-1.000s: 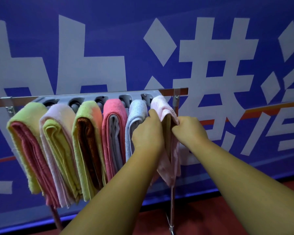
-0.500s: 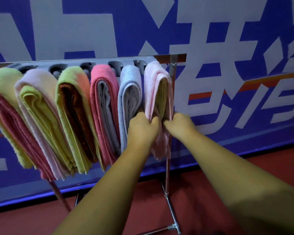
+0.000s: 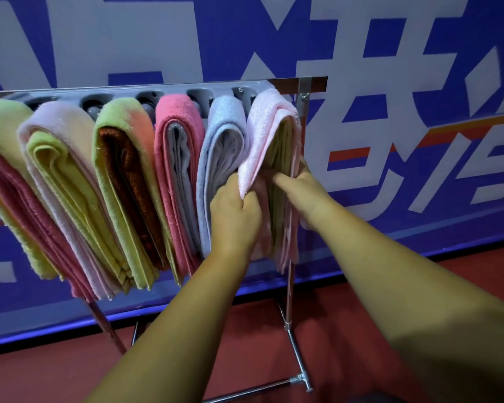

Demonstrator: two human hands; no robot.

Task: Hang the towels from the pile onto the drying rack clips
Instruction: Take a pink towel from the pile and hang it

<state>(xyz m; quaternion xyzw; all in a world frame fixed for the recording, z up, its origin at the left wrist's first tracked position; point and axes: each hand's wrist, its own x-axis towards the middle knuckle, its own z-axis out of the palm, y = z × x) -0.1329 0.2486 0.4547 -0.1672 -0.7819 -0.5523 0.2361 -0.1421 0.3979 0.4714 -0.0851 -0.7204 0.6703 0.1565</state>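
At the rack's right end, both hands pinch the fluffy pale-pink towel.

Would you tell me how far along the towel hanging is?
Done: five towel bundles hang from the rack. In hand: left hand and right hand grip the rightmost, pale pink towel. Left: the pile is out of view, so unclear.

We seem to be in a public indoor hall, a sports or event venue rather than a home. The far wall is one large blue printed banner bearing huge pale grey Chinese characters and an orange-red stripe at the right. Below it lies a smooth dull-red floor. A freestanding metal drying rack stands near the banner, hung with folded terry towels, the pale pink towel farthest right.
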